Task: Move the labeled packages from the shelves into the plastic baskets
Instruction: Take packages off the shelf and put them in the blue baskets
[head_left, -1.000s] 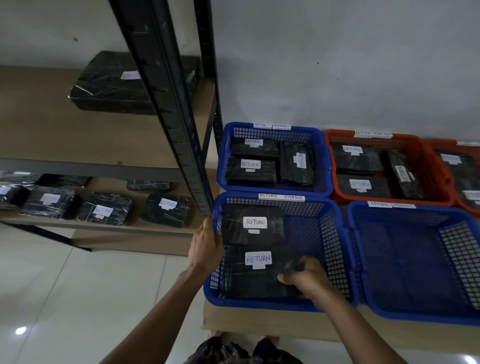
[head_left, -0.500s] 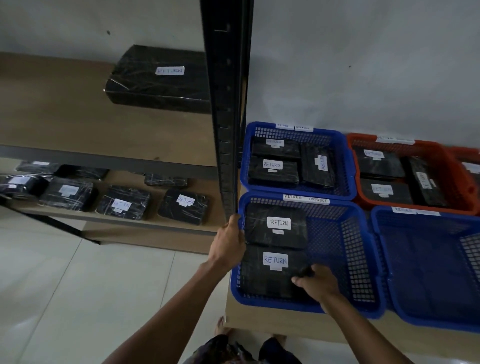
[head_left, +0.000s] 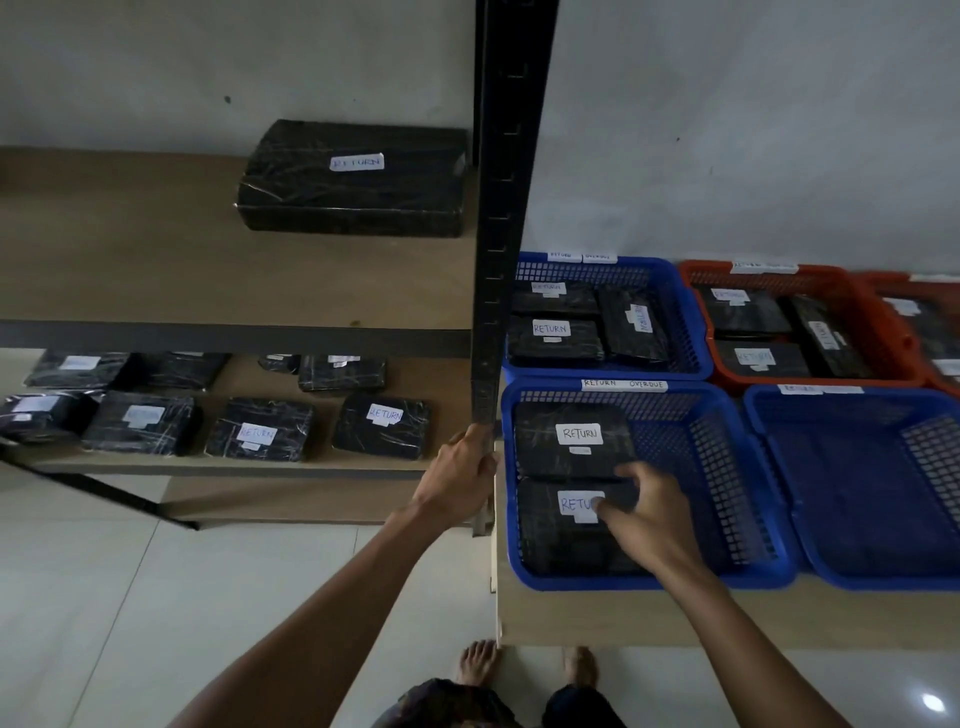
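Observation:
A blue basket (head_left: 649, 583) labelled RETURN OVERDUE holds two black wrapped packages, the far package (head_left: 545, 457) and the near package (head_left: 550, 545), both marked RETURN. My right hand (head_left: 647, 514) lies on the near package with fingers spread and its thumb on the label. My left hand (head_left: 460, 475) is wrapped around the black shelf post (head_left: 498, 208), right beside the basket's left rim. Several labelled packages lie on the lower shelf, the nearest package (head_left: 384, 426) just left of that hand. A large package (head_left: 353, 182) sits on the upper shelf.
An empty blue basket (head_left: 883, 583) stands to the right. Behind are a second blue basket (head_left: 693, 317) and orange baskets (head_left: 698, 275), all holding packages. The baskets rest on a low wooden platform (head_left: 675, 618). My bare feet (head_left: 478, 662) stand on white tiles.
My right hand has left the near package's right edge and now lies on top of it, over the label. The view has swung left. My left hand has stayed put.

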